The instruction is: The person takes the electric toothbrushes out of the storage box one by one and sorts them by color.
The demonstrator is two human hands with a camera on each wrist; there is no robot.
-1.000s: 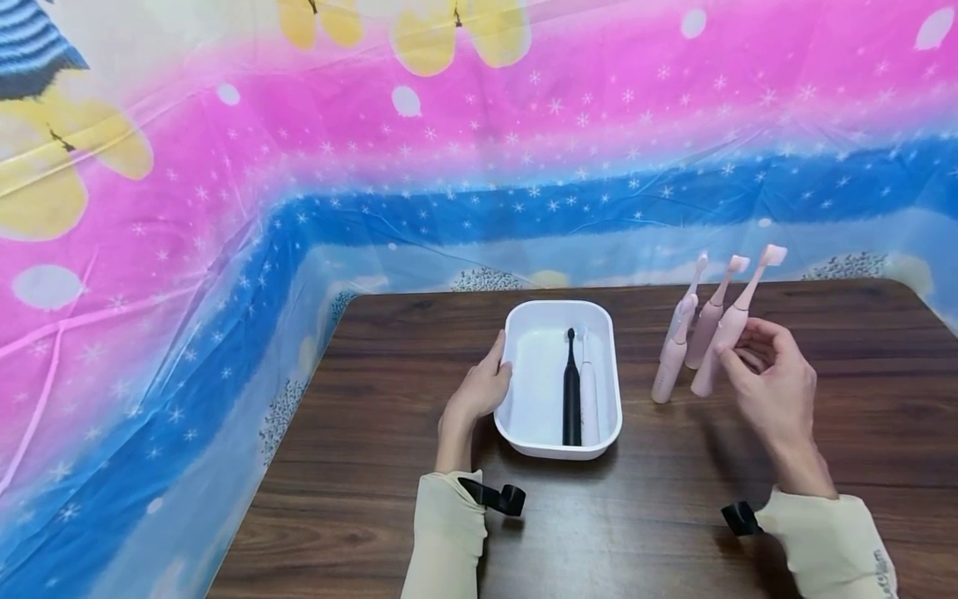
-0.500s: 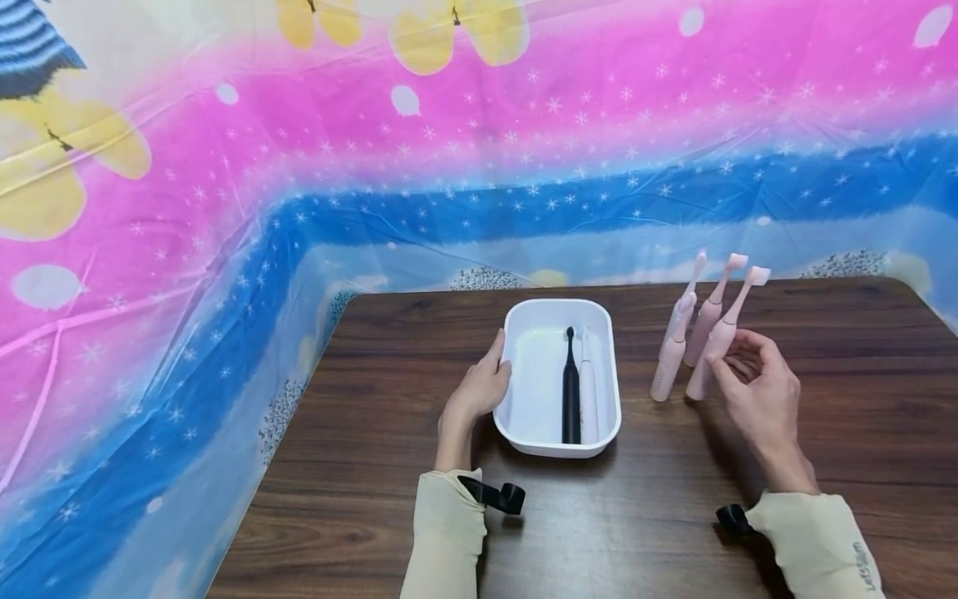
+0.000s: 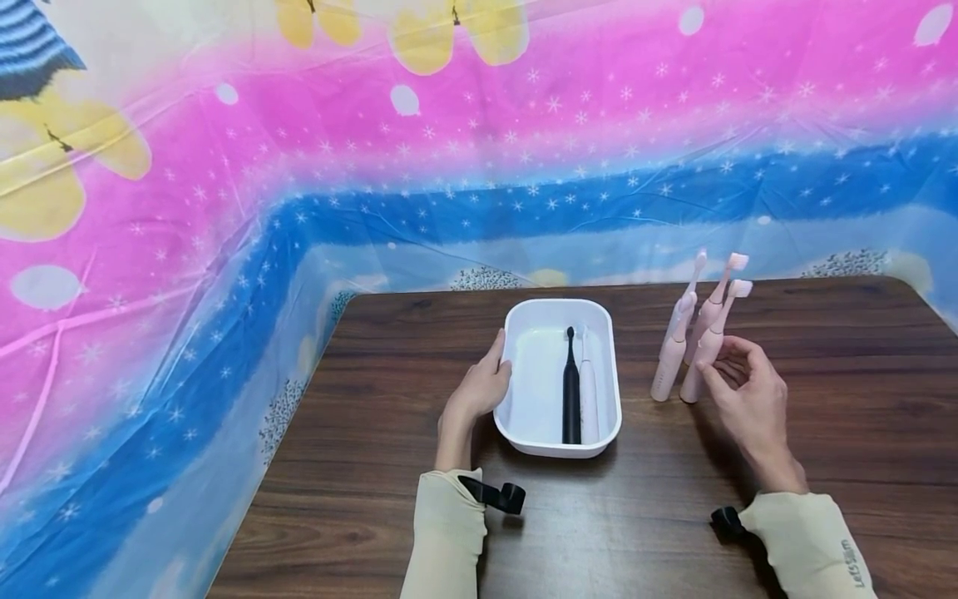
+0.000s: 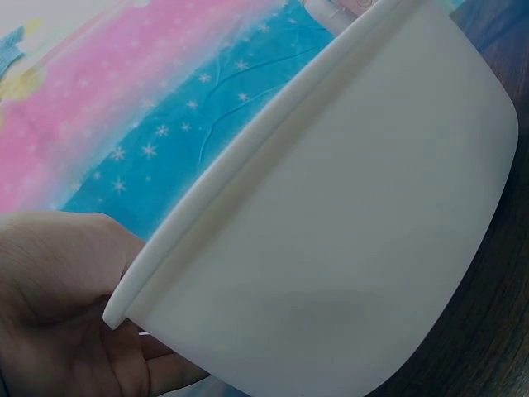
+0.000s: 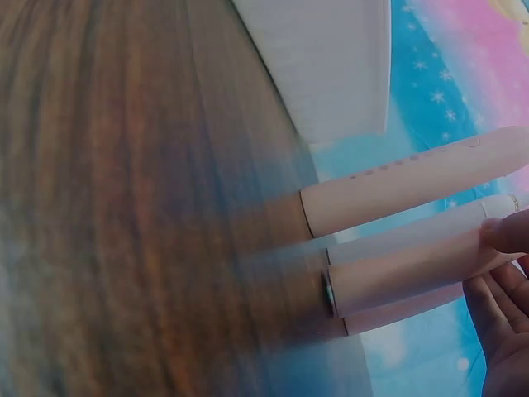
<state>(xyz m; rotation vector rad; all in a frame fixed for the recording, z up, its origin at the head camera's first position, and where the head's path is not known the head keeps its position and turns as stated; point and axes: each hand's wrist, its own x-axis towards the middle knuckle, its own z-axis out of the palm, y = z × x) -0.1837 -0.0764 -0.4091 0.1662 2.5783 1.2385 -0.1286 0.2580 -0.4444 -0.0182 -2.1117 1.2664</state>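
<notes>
My right hand (image 3: 751,401) pinches the handle of a pale pink electric toothbrush (image 3: 702,364) between thumb and fingers. It stands upright with a slight tilt, its base (image 5: 332,296) close over the tabletop. Grouped with it are another pink toothbrush (image 3: 668,370) to its left, a darker pink toothbrush (image 3: 716,301) behind, and a pale lavender toothbrush (image 3: 675,314) at the back left. My left hand (image 3: 479,391) grips the left side of a white plastic tray (image 3: 557,452), thumb at the rim. A black toothbrush (image 3: 571,403) and a white toothbrush (image 3: 589,403) lie inside it.
The dark wood table (image 3: 359,466) has its far edge just behind the tray and the standing toothbrushes. A patterned pink and blue cloth (image 3: 449,166) hangs behind and to the left. Black straps with cameras (image 3: 511,498) sit at both wrists.
My right hand has moved left with the pink toothbrush, lowering it slightly and bringing it closer to the standing group. My left hand and the tray have stayed in place.
</notes>
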